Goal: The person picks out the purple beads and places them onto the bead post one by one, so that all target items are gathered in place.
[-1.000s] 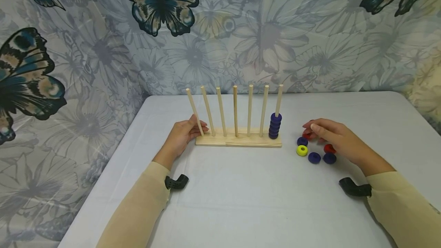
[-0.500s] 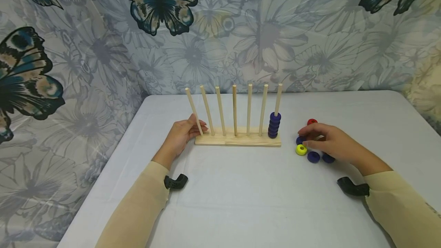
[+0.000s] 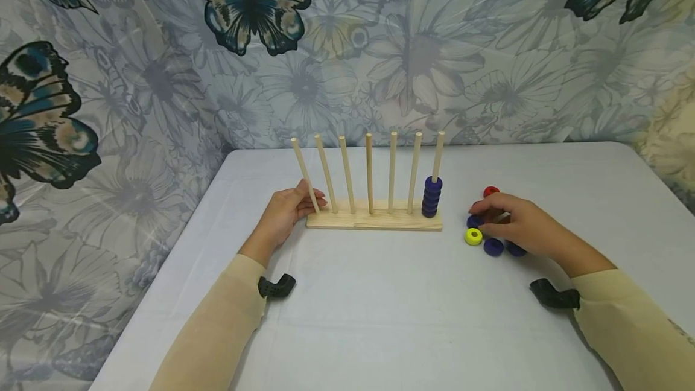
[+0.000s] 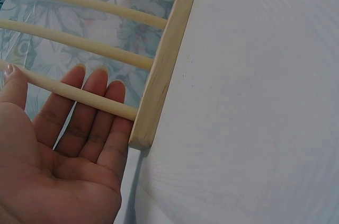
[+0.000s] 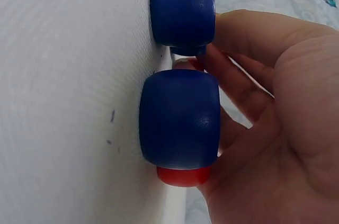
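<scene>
In the head view a wooden peg rack (image 3: 374,222) stands upright, a row of bare pegs beside one stacked with blue beads (image 3: 431,198). My left hand (image 3: 282,213) holds the leftmost peg (image 4: 100,102), its thumb in front and its fingers stretched behind. My right hand (image 3: 521,222) pinches a blue bead (image 3: 475,222) between thumb and forefinger, low over the table. Touching distance from it lies a yellow bead (image 3: 473,236). Two more blue beads, one here (image 5: 180,118), sit under the palm, with a red bead (image 5: 183,176) behind it.
Another red bead (image 3: 491,190) lies beyond the right fingers. A white cloth covers the table (image 3: 380,318). Behind it hangs a flower and butterfly backdrop (image 3: 347,77). Dark wrist mounts (image 3: 554,294) stick out from both sleeves.
My right hand has moved from the far red bead back toward me and left, its thumb and forefinger closing about the blue bead. The left hand keeps its place on the peg.
</scene>
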`<move>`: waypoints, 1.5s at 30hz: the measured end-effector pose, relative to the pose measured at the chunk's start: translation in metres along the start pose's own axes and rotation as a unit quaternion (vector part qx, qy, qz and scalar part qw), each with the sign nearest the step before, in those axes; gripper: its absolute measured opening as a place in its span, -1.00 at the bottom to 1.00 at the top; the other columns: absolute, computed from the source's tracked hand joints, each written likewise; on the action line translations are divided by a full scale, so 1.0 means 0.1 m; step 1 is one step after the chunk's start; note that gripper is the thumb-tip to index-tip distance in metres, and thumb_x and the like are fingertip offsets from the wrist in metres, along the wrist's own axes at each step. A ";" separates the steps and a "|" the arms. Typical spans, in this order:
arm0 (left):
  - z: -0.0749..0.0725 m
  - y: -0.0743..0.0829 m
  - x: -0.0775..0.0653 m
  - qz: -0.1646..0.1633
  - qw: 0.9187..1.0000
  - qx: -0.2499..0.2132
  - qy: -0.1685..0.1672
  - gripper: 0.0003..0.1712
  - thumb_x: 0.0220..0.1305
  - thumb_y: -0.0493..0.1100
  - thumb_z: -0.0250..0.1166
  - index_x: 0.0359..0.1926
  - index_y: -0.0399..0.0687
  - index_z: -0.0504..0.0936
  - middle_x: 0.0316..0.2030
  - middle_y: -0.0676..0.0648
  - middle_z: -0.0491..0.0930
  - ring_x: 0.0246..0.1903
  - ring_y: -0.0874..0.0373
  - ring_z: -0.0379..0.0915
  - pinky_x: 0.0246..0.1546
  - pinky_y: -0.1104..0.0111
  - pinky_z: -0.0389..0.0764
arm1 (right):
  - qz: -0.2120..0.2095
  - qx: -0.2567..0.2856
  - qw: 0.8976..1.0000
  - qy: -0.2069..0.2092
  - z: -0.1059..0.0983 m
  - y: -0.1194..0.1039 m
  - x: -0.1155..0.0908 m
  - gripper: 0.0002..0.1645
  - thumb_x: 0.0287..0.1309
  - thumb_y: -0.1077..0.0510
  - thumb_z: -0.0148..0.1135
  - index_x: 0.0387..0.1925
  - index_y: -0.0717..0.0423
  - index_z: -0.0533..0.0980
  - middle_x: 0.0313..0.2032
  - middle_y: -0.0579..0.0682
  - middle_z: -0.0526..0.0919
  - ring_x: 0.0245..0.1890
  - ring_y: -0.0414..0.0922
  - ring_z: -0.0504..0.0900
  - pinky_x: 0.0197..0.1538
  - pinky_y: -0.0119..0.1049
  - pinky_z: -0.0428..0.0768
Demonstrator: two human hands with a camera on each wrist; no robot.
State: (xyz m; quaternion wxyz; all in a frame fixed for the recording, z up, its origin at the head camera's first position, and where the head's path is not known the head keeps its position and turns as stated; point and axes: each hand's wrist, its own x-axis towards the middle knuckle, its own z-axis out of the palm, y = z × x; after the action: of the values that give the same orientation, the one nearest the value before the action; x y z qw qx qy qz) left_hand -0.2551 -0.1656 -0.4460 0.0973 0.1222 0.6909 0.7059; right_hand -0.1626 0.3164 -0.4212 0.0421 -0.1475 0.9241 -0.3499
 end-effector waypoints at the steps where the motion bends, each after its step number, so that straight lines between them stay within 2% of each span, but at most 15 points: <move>1: 0.00 0.00 0.00 0.000 1.000 0.000 0.000 -0.17 0.68 0.30 0.12 0.09 -0.52 0.71 -0.04 -0.31 0.77 0.07 -0.06 0.72 0.24 0.18 0.67 | -0.001 -0.007 1.000 0.000 0.00 0.00 0.00 -0.60 0.35 0.35 0.49 0.18 0.25 0.65 0.06 0.12 0.71 0.02 0.08 0.65 0.01 -0.27 0.72; 5: 0.00 0.00 0.00 0.000 1.000 -0.004 0.002 -0.16 0.65 0.32 0.15 0.08 -0.51 0.72 -0.05 -0.31 0.76 0.07 -0.06 0.71 0.24 0.19 0.67 | -0.003 -0.033 0.999 -0.002 0.00 0.02 0.01 -0.58 0.32 0.33 0.52 0.19 0.25 0.66 0.10 0.20 0.71 0.06 0.15 0.65 0.07 0.05 0.75; 8: 0.00 0.00 0.00 -0.002 1.000 -0.007 0.002 -0.17 0.64 0.31 0.16 0.08 -0.52 0.72 -0.05 -0.31 0.77 0.07 -0.06 0.72 0.24 0.19 0.67 | -0.004 -0.037 0.999 -0.005 0.01 0.03 0.01 -0.56 0.32 0.33 0.52 0.20 0.27 0.66 0.13 0.23 0.70 0.08 0.17 0.65 0.10 0.19 0.72; 16: 0.01 0.02 -0.01 -0.007 1.000 -0.003 0.000 -0.17 0.70 0.27 0.09 0.11 -0.57 0.69 -0.03 -0.33 0.76 0.08 -0.07 0.71 0.25 0.16 0.66 | 0.003 -0.032 0.999 -0.005 0.01 0.01 0.01 -0.55 0.31 0.30 0.55 0.19 0.29 0.64 0.11 0.23 0.69 0.06 0.17 0.64 0.10 0.21 0.71; 26: 0.01 0.02 -0.01 -0.006 1.000 -0.004 -0.003 -0.16 0.69 0.28 0.10 0.11 -0.57 0.69 -0.02 -0.34 0.75 0.09 -0.08 0.70 0.25 0.16 0.66 | 0.006 -0.038 0.999 0.003 0.01 -0.02 0.01 -0.53 0.32 0.28 0.55 0.19 0.34 0.61 0.07 0.23 0.68 0.03 0.17 0.65 0.09 0.25 0.72; 31: 0.01 0.02 0.00 -0.004 1.000 -0.003 -0.003 -0.17 0.69 0.28 0.11 0.10 -0.55 0.70 -0.02 -0.35 0.75 0.09 -0.07 0.70 0.25 0.18 0.66 | 0.007 -0.039 0.999 0.012 0.01 -0.03 0.02 -0.50 0.32 0.25 0.58 0.20 0.35 0.61 0.05 0.19 0.67 0.00 0.13 0.65 0.08 0.21 0.73; 39: 0.01 0.01 0.00 0.000 1.000 0.002 -0.003 -0.17 0.68 0.29 0.12 0.09 -0.54 0.71 -0.03 -0.33 0.76 0.08 -0.05 0.71 0.25 0.19 0.66 | -0.010 -0.042 0.998 0.034 -0.02 -0.08 -0.01 -0.49 0.31 0.27 0.59 0.22 0.33 0.62 0.07 0.17 0.67 -0.02 0.10 0.68 0.02 0.02 0.75; 45: 0.01 0.02 -0.01 -0.002 1.000 0.003 -0.003 -0.17 0.70 0.27 0.10 0.10 -0.56 0.70 -0.03 -0.32 0.76 0.09 -0.06 0.70 0.26 0.19 0.66 | -0.016 -0.044 0.998 0.042 -0.07 -0.12 -0.01 -0.58 0.34 0.33 0.52 0.19 0.29 0.65 0.08 0.14 0.66 -0.02 0.07 0.68 -0.03 -0.35 0.69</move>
State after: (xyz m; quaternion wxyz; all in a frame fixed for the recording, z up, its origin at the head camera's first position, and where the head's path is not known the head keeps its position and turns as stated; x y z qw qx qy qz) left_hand -0.2536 -0.1653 -0.4445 0.0998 0.1233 0.6932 0.7031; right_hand -0.1599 0.3121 -0.4082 -0.0092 -0.1493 0.9370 -0.3155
